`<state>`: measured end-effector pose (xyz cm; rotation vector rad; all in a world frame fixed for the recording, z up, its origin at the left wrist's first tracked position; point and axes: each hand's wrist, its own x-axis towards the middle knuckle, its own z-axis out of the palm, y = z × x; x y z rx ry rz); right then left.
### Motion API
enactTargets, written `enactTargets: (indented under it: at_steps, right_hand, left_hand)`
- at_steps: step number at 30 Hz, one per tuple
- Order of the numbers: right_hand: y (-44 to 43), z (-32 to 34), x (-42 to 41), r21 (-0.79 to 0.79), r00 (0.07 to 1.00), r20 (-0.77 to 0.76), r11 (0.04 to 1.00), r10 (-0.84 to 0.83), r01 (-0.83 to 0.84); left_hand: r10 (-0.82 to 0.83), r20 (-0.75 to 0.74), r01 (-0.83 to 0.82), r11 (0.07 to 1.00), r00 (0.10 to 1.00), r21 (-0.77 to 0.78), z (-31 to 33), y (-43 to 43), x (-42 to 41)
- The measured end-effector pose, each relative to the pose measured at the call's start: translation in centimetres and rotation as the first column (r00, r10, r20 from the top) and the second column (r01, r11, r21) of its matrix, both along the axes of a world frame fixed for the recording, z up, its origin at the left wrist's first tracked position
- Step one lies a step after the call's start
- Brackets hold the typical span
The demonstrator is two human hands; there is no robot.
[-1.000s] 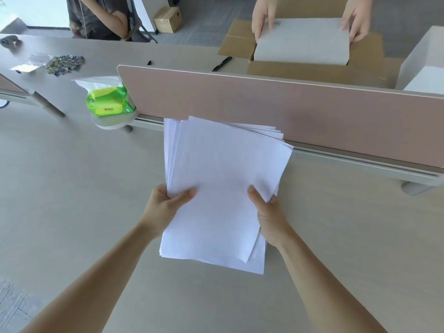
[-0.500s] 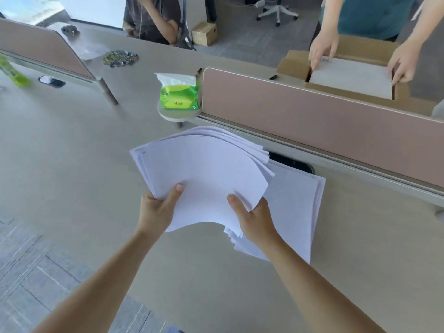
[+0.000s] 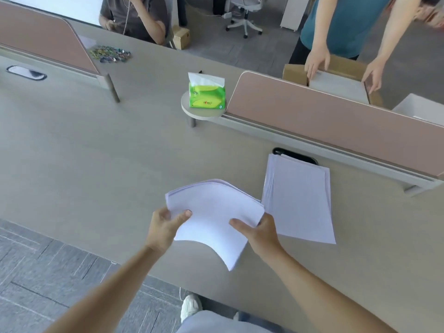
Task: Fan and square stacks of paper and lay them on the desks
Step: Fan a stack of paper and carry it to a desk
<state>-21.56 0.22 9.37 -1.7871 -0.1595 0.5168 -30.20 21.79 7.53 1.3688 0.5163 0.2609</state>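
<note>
Both hands are on one stack. The left hand pinches its left edge and the right hand pinches the right edge. Thumbs lie on top; the fingers underneath are hidden by the paper.

The held stack is bowed upward between the hands, and its near right corner droops toward the person. It sits over the desk close to the front edge. I can't tell whether any part of it touches the surface. The far-edge sheets look slightly stepped, so my guess is it isn't fully squared yet.

Key relation: a second stack already lies flat just beside the right hand, on its right. Its long axis runs away from the person toward the divider panel. The right hand is the nearer one to it. The held stack's right edge overlaps it in view, but whether they touch or there's a gap isn't readable. If this one gets its own spot, the desk surface lies left and ahead of the left hand.

Hard to make out:
- The laid stack's far end covers part of the cable slot.
- Past the divider, another person's hands are at a cardboard box, with the box's lower part cut off by the panel.
- A tissue pack stands on a small round shelf, well apart from the paper.
</note>
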Motion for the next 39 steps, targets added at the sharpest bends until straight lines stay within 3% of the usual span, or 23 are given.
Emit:
enactTargets:
  at_steps: [7,14,18,24,33,39]
  right_hand:
    - [0.9,0.7,-1.3,0.015,0.975,-0.069,0.977,-0.212,0.214]
    - [-2.0,1.0,-1.4,0.116,0.988,0.061,0.984,-0.143,0.135]
    - [-1.3,1.4,-2.2,0.191,0.98,0.041,0.964,-0.196,0.184]
    - [-0.2,2.5,-2.4,0.285,0.961,-0.015,0.921,-0.274,0.267]
    - [-0.3,2.1,-1.6,0.236,0.952,-0.009,0.925,-0.305,0.299]
    - [0.3,2.4,-1.5,0.277,0.959,-0.013,0.92,-0.284,0.276]
  left_hand:
    - [0.023,-0.018,-0.023,0.999,1.0,0.022,0.8,-0.6,-0.5]
    - [-0.061,0.048,0.057,0.994,0.997,0.092,1.5,0.6,-0.7]
    - [0.036,0.102,-0.041,0.998,0.994,0.042,2.8,-1.1,-0.6]
    - [0.114,0.048,-0.115,0.993,0.992,0.01,3.1,-1.3,-0.2]
    - [0.103,0.022,-0.103,0.994,0.994,-0.034,3.5,-0.4,0.2]
    - [-0.017,0.055,0.014,0.999,0.998,0.048,3.0,-0.6,0.2]
